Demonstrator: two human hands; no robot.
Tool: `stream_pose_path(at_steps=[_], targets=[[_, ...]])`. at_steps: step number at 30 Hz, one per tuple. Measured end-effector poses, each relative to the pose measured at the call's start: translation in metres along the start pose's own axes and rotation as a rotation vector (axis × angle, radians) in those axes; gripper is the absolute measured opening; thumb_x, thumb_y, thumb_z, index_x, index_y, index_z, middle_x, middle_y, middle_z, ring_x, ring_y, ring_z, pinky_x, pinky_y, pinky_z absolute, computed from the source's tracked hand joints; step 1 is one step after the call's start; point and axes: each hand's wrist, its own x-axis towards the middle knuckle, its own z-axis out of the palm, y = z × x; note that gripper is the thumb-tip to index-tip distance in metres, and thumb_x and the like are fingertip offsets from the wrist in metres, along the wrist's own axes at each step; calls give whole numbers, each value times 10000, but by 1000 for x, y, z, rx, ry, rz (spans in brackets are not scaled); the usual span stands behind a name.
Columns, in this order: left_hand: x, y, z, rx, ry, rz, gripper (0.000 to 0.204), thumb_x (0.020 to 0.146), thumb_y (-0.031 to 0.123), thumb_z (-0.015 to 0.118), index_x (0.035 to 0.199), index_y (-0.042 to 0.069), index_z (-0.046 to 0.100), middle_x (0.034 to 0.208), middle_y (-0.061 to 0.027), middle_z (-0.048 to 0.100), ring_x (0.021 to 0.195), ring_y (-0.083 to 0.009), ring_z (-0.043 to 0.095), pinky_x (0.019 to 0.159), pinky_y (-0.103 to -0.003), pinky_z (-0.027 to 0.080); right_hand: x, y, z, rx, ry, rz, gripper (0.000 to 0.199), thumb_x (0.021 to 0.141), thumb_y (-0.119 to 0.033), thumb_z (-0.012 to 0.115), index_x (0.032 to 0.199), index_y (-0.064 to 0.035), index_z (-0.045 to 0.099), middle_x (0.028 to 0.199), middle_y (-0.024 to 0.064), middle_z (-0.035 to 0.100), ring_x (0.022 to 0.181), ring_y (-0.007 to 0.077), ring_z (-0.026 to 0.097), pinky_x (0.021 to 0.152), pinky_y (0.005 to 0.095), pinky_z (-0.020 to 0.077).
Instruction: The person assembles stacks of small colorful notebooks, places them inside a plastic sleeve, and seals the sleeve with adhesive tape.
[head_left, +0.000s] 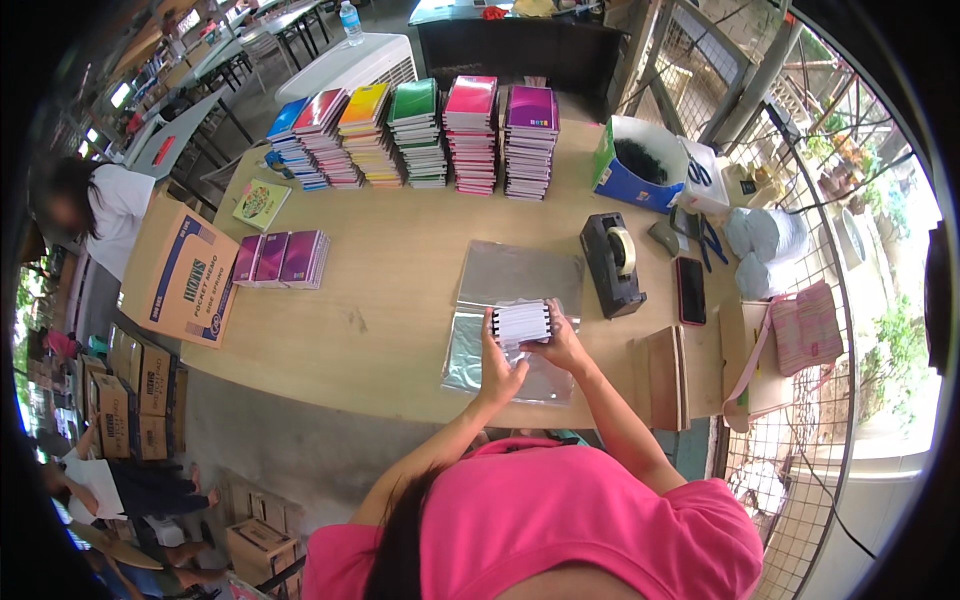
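Note:
Between my two hands is a small stack of pocket notebooks (522, 322), turned so that white page edges and dark marks along both sides show. Clear plastic seems to surround it. My left hand (499, 362) grips the left side, and my right hand (562, 346) is wrapped round the right side and lower edge. Under the hands, clear plastic bags (515, 262) lie flat on the table (390, 330). Left of these sit purple notebooks (283, 258) in short stacks.
Tall stacks of coloured notebooks (470, 140) line the far side. A tape dispenser (612, 270), a phone (690, 290), pliers (712, 243) and a blue box (637, 165) stand at right. A cardboard box (185, 275) is at the left edge, with a person (120, 205) beyond.

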Motion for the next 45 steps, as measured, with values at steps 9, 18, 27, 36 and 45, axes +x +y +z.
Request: stream_pose_path(at_steps=[9, 18, 27, 36, 45], targets=[[-10, 1, -43, 463, 47, 354, 664, 746, 124, 678, 1334, 5, 396, 1360, -207, 448, 1243, -362, 455, 1090, -482, 320, 31, -119, -90, -625, -357, -333, 558, 649, -136, 831, 1166, -111, 624, 1173, 55, 616, 1052, 278, 617, 784, 386, 533], [38, 8, -93, 764, -529, 545, 792, 701, 149, 723, 1434, 214, 430, 1499, -18, 437, 1384, -328, 396, 1150, -614, 220, 80, -86, -83, -645, -739, -475, 58, 781, -87, 684, 825, -69, 652, 840, 67, 624, 792, 286, 649, 660, 404, 518], [78, 24, -96, 938, -857, 532, 939, 685, 173, 751, 1471, 484, 341, 1637, 2, 139, 1500, -336, 156, 1155, -674, 167, 81, -84, -53, -608, -581, -531, 142, 754, -107, 740, 869, -99, 657, 1101, 88, 572, 1087, 329, 544, 853, 472, 457], [69, 4, -83, 826, -665, 569, 872, 663, 240, 805, 1423, 400, 409, 1621, -53, 174, 1503, -375, 119, 1133, -716, 101, 45, -8, -16, 223, -154, 153, 977, 703, -116, 772, 1512, -78, 226, 1354, 183, 481, 1246, 312, 512, 997, 426, 453], [74, 26, -54, 747, -172, 871, 766, 645, 449, 854, 1313, 253, 534, 1482, -109, 370, 1432, -392, 279, 1118, -694, 129, 46, -3, -19, 329, -184, 76, 1056, 699, -179, 814, 1545, -74, 191, 1145, 162, 600, 1095, 244, 575, 944, 399, 470]])
